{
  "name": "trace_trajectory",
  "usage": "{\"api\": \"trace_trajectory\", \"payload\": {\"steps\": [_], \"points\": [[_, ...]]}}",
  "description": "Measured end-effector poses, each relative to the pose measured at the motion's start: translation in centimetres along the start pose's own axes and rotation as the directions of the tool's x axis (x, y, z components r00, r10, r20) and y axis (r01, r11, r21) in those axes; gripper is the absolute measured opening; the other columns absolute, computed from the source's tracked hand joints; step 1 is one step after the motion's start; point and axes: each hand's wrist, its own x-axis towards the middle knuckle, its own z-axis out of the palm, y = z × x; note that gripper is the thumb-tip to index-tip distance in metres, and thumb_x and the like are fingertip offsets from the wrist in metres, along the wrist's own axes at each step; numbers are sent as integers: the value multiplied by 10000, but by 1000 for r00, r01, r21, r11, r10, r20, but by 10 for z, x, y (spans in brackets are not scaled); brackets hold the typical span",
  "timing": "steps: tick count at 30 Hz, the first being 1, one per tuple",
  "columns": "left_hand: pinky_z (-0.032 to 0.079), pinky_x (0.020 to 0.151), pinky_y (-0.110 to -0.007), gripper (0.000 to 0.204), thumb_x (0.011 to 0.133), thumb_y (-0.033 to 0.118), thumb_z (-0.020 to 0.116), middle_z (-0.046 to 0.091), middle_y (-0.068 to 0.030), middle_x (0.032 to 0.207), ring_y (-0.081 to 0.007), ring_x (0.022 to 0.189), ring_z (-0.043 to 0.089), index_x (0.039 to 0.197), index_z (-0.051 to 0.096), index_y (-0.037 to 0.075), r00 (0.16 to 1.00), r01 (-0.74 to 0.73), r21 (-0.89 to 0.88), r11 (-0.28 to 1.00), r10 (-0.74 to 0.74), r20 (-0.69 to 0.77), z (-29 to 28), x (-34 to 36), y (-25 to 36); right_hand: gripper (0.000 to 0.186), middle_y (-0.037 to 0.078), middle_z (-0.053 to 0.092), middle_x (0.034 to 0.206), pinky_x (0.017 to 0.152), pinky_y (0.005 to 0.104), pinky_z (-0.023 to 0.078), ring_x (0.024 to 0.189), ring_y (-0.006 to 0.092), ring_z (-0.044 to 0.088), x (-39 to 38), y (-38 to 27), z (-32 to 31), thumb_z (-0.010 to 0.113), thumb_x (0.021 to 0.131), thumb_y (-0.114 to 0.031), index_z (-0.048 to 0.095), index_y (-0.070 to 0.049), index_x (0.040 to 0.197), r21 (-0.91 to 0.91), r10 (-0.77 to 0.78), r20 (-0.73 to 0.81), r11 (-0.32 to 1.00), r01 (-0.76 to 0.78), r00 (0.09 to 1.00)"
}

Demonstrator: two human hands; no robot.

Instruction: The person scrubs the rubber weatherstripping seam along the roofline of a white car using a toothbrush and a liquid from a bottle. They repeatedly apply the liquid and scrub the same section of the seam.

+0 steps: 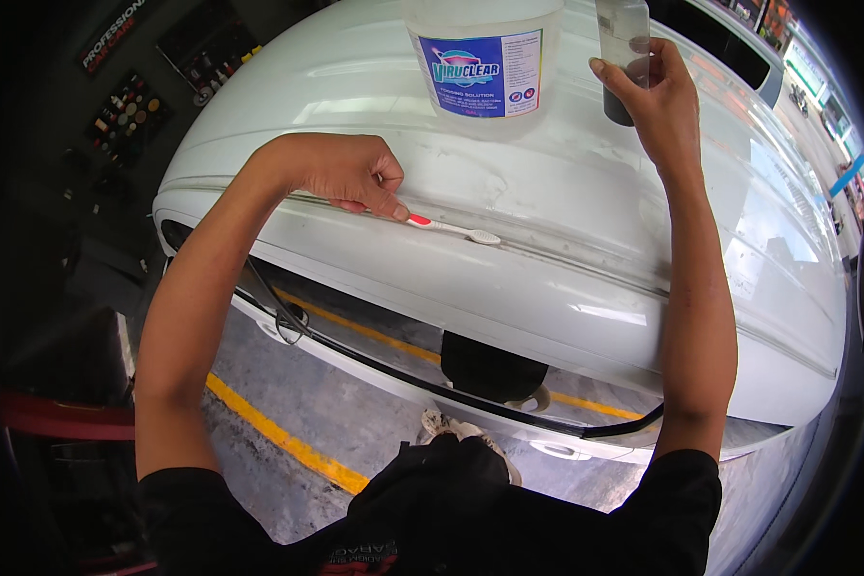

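Observation:
My left hand (pixel 350 173) is closed on a white-and-red toothbrush (pixel 451 228), its bristle head resting at the grooved channel along the edge of a white vehicle roof (pixel 250 163). At the upper right, my right hand (pixel 658 101) grips an upright translucent grey bottle (pixel 622 24) with a darker lower part. Just left of that bottle, a large translucent plastic jug (pixel 480 19) with a blue-and-white label stands on the roof.
Below the roof edge are an open side window with black trim (pixel 509 413) and a grey floor (pixel 259 461) with yellow lines. A dark wall (pixel 134 48) with small bottles is at upper left, a street (pixel 802 106) at far right.

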Motion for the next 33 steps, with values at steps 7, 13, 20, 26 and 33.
{"api": "trace_trajectory", "payload": {"steps": [7, 13, 20, 26, 33], "points": [[316, 514, -266, 490, 873, 431, 853, 492, 36, 534, -78, 496, 410, 652, 590, 82, 994, 104, 53, 993, -103, -27, -6, -8, -16, 781, 149, 737, 993, 806, 394, 604, 885, 250, 739, -1, 3, 0, 869, 724, -555, 646, -20, 1248, 11, 5, -3, 1000, -5, 1000], [327, 498, -280, 462, 897, 388, 842, 475, 24, 558, -76, 508, 402, 671, 604, 62, 981, 192, 56, 980, -192, -4, -20, -18, -31, 782, 151, 735, 991, 817, 402, 607, 886, 251, 740, -3, -1, -3, 873, 726, -543, 639, -24, 1261, 18, 28, 2, 999, -28, 1000], [313, 487, -290, 476, 891, 412, 843, 482, 28, 549, -79, 502, 413, 668, 609, 62, 999, 42, 63, 997, -42, 1, -1, -2, 14, 772, 151, 736, 996, 826, 395, 606, 888, 259, 740, -2, 2, 1, 870, 724, -543, 644, -33, 1259, 8, 30, 12, 1000, -30, 999], [325, 487, -290, 495, 905, 428, 826, 489, 24, 550, -80, 499, 417, 662, 593, 65, 978, 206, -2, 979, -206, 29, -11, -19, -31, 779, 158, 739, 1016, 852, 386, 597, 912, 247, 734, -1, -4, -4, 876, 747, -549, 640, -5, 1253, 63, 5, 2, 998, -5, 1000], [334, 499, -283, 497, 889, 413, 841, 514, 15, 568, -83, 512, 434, 658, 586, 53, 992, 121, 168, 978, -123, 1, -7, -6, 20, 806, 168, 741, 1015, 857, 391, 604, 921, 252, 741, -3, 9, -6, 882, 730, -565, 639, -7, 1257, 9, 23, -3, 1000, -23, 1000]]}}
